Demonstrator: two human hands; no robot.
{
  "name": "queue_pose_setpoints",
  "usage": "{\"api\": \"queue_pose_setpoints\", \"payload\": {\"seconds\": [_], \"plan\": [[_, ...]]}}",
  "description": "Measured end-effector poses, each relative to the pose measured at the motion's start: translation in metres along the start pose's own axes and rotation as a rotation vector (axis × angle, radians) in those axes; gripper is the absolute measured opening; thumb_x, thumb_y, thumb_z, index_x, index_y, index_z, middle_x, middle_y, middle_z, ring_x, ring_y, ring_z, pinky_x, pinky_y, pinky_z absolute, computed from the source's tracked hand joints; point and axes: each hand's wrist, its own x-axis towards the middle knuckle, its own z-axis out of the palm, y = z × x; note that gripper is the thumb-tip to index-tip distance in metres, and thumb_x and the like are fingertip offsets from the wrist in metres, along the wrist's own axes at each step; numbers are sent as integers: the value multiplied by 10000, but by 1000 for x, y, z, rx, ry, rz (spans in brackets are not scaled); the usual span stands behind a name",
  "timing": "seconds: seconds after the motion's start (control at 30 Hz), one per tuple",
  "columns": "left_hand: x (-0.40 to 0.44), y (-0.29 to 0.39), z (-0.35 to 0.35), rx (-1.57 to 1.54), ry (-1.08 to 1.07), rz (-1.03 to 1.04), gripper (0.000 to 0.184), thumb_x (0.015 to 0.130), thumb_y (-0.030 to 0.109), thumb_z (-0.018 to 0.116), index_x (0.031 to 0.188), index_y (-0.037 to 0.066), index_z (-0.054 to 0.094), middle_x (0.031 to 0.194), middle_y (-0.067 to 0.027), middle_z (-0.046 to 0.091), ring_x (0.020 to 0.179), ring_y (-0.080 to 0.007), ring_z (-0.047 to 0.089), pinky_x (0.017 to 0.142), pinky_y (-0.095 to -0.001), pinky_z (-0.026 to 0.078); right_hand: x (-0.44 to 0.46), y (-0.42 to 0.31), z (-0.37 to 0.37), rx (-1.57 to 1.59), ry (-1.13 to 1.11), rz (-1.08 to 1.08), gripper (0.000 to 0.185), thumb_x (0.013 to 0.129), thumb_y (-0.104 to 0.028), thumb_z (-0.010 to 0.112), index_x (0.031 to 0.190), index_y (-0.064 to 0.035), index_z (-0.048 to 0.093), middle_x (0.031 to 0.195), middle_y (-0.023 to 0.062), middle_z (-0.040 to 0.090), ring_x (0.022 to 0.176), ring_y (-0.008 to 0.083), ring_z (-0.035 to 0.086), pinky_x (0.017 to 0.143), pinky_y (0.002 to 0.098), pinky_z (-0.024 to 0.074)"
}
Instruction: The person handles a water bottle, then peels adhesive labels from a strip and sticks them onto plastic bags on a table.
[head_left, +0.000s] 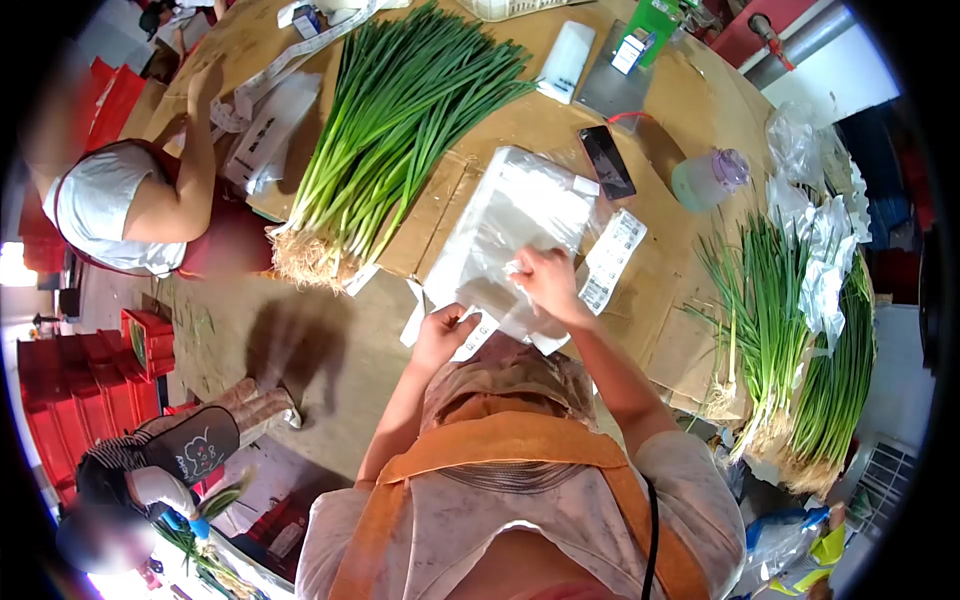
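Note:
A stack of clear plastic bags (530, 200) lies on the cardboard-covered table in front of me. My right hand (550, 283) is closed over the bags, with a small white bit showing at its fingertips; whether this is bag film or a label is unclear. At the table's near edge, my left hand (440, 337) pinches a strip of white printed labels (476, 338). Another strip of labels (614, 262) lies just right of the bags. Beyond my left hand rests a large bunch of green onions (390, 130), roots toward me.
A phone (607, 162), a bottle with a purple cap (712, 178) and a green box (652, 30) stand or lie farther back. More green onions (765, 330) are at right. One person (130, 205) works at left; another (160, 460) is behind, near red crates (85, 385).

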Motion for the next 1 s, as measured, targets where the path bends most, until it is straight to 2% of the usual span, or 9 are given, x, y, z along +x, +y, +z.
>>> {"api": "queue_pose_setpoints", "payload": {"seconds": [0.07,0.17,0.33,0.43,0.57,0.67,0.77,0.83,1.0], "plan": [[-2,-15,0,-153,-24,-19,126,843,57,630,751,5,562,613,19,512,577,-35,429,499,-226,359,6,4,-8,-504,150,22,301,715,-327,728,831,-72,619,744,54,619,683,207,602,838,351,402],[-6,-16,5,-253,71,181,109,845,4,579,740,6,551,654,10,565,618,-45,502,535,-216,393,-4,12,-3,-257,245,-311,396,699,-431,702,882,-92,612,810,40,617,804,253,586,906,383,305],[-9,-22,4,-257,-60,39,129,853,25,570,727,5,548,655,25,567,600,-34,488,527,-219,398,-21,19,-4,-347,142,-316,149,727,-222,694,737,-81,648,852,-3,613,870,172,570,859,337,375],[-9,-16,6,-81,-118,10,128,862,59,581,749,3,559,652,31,557,585,-31,460,524,-221,393,-3,40,-18,205,-135,-123,70,720,-65,677,780,-56,643,884,43,632,853,206,584,737,320,446],[-11,1,7,-105,-104,-19,40,868,39,586,856,1,584,720,42,548,648,-25,466,566,-198,390,22,16,-116,210,959,-218,141,714,9,666,845,-34,635,870,124,635,776,250,592,648,308,458],[-7,-12,16,-248,-81,91,101,865,19,587,965,2,589,816,13,588,726,-45,509,643,-199,417,0,-44,-139,-513,1033,-351,164,727,-43,677,881,-24,626,855,114,628,756,257,588,631,304,455],[-3,-4,25,-369,-172,98,165,860,-32,570,1022,-5,565,899,1,602,813,-64,537,729,-207,433,-17,-36,-64,288,114,-260,226,716,-134,745,906,-63,645,838,61,615,813,210,585,734,342,444],[1,-3,25,-343,-209,104,185,856,-61,560,1033,-9,552,925,0,599,846,-69,543,759,-211,435,-27,-43,-36,129,-313,-276,199,712,-148,755,835,-39,643,762,40,615,720,178,594,714,325,462],[11,-10,16,-200,4,55,65,843,47,631,849,8,580,676,31,507,632,-38,438,558,-214,379,-8,-27,-6,337,-192,-167,200,682,-201,768,729,-64,630,669,64,621,603,161,596,642,291,469]]}}
